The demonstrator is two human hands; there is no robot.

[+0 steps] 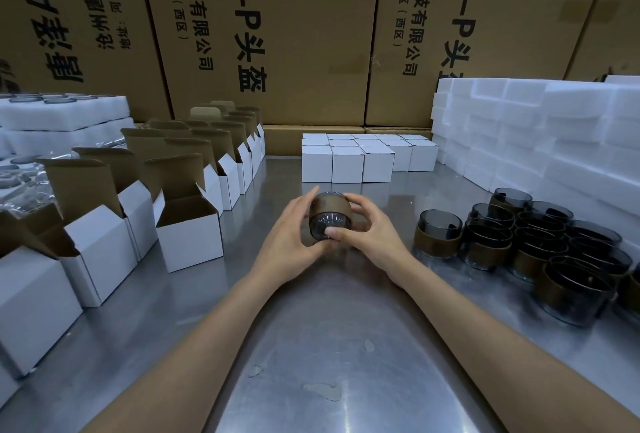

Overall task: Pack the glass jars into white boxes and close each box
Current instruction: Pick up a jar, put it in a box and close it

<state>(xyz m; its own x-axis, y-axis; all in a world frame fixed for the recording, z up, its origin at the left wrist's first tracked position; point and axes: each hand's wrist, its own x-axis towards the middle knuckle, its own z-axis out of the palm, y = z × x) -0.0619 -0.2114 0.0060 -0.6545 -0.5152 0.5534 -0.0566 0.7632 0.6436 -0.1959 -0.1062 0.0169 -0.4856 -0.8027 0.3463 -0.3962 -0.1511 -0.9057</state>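
Smoky grey glass jar with a brown band (330, 221) sat gripped between left hand (291, 231) and right hand (372, 230), both curled round it, tilted toward the nearest open white cardboard box (190, 235), probably for loading

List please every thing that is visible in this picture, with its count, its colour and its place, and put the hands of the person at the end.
held jar: one, smoky grey glass with brown band, tilted above table centre, between both hands
loose jars: many, exact count unclear, grey glass with brown bands, clustered and stacked at right
open boxes: many, white outside and brown inside, lids up, in rows at left
closed boxes: about ten, white, grouped at centre back
foam trays: a stack, white, right back; more at far left
big cartons: several, brown with black print, behind everything
table: one, grey metal
left hand: holds the jar's left side
right hand: holds the jar's right side, thumb on its base
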